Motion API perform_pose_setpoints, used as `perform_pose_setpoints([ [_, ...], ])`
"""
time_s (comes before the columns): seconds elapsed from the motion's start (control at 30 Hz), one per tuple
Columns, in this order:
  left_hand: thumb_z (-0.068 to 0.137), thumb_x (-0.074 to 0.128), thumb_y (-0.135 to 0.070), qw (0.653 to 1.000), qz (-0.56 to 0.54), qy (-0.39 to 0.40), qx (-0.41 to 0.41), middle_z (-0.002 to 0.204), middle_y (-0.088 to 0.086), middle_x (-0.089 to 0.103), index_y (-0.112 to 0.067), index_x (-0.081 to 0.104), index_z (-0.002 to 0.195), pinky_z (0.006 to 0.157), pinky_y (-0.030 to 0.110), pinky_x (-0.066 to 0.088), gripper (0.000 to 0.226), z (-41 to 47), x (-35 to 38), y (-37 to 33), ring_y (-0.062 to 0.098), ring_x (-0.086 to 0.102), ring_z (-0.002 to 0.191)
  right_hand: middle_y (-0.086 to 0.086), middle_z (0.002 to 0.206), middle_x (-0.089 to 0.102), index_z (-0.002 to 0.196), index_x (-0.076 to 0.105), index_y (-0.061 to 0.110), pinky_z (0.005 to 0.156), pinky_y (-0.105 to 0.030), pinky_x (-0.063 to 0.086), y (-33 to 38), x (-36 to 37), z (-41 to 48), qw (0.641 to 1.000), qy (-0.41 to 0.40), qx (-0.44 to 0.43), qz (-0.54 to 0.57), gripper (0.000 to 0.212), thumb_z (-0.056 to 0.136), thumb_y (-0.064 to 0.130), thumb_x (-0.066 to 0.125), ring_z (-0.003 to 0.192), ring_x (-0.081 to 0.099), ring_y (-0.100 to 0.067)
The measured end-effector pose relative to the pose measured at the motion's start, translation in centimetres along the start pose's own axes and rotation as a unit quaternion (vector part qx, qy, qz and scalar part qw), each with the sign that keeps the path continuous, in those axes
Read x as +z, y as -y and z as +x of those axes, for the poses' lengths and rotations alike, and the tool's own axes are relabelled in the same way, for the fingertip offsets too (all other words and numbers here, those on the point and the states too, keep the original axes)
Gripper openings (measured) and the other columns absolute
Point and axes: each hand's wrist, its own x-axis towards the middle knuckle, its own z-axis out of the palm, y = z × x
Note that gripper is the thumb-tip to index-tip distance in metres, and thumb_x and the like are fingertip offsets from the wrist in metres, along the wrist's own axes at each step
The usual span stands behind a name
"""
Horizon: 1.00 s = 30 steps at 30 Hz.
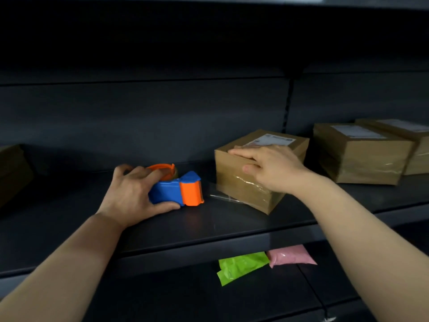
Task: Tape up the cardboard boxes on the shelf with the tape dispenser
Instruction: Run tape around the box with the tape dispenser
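Dark metal shelving fills the view, tier above tier. Lowest in the frame, right of centre, a green bag [241, 266] and a pink bag [291, 255] lie touching on the lower tier. Above them runs the main shelf [209, 226], where two bare forearms reach in. At centre left the left hand [130, 194] grips the tape dispenser [178, 190], fingers curled over its orange reel, thumb along its blue body. The dispenser rests on the shelf with its orange end towards the box. Just right of it stands a cardboard box [239, 182], set cornerwise. The right hand [271, 168] lies flat on it, fingers straight across the top edge and thumb down the front face, grasping nothing. Clear tape wraps the box's front, and a loose strip of tape [222, 197] trails from its lower left corner, near the dispenser. A white label [271, 139] sits beyond the fingers. Further right, a second box [357, 156] stands against a third box [417, 154]. At the left edge a dim box [11, 168] sits in shadow.
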Motion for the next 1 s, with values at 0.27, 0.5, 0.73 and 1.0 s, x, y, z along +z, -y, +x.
perform_pose_setpoints([
  [0.27,0.067,0.036,-0.088,0.997,0.026,0.021,-0.072,0.108,-0.004,0.071,-0.031,0.061,0.123,0.092,0.046,0.036,0.084,-0.2,0.1,0.7,0.021,0.065,0.097,0.016,0.146,0.045,0.138,0.040,0.054,0.105,-0.031,0.034,-0.6,-1.0,-1.0,0.999,0.011,0.018,0.048,0.045,0.100,0.032,0.051,0.133,0.041,-0.015],
  [0.5,0.066,0.039,-0.087,0.996,0.043,0.024,-0.078,0.106,-0.003,0.071,-0.030,0.060,0.122,0.091,0.046,0.036,0.083,0.3,0.5,0.3,0.022,0.065,0.097,0.016,0.145,0.046,0.134,0.044,0.053,0.103,-0.030,0.034,-0.5,-1.3,-1.2,0.996,0.024,0.022,0.082,0.044,0.099,0.028,0.053,0.132,0.041,-0.014],
  [0.73,0.068,0.041,-0.084,0.997,0.064,0.015,-0.045,0.097,0.001,0.072,-0.025,0.064,0.114,0.084,0.044,0.037,0.079,1.5,0.7,-2.1,0.024,0.066,0.091,0.024,0.130,0.055,0.111,0.055,0.045,0.091,-0.023,0.034,0.4,-2.1,-1.2,0.994,0.023,0.031,0.101,0.055,0.088,-0.004,0.046,0.122,0.044,0.000],
  [1.0,0.066,0.044,-0.084,0.998,0.060,0.000,0.001,0.090,0.003,0.072,-0.021,0.069,0.109,0.084,0.042,0.038,0.080,1.2,0.2,-2.9,0.024,0.066,0.085,-0.011,0.138,0.044,0.133,0.051,0.014,0.105,-0.063,0.029,5.9,1.0,2.7,0.981,-0.059,0.184,-0.005,0.069,0.088,0.065,0.043,0.132,0.033,-0.032],
])
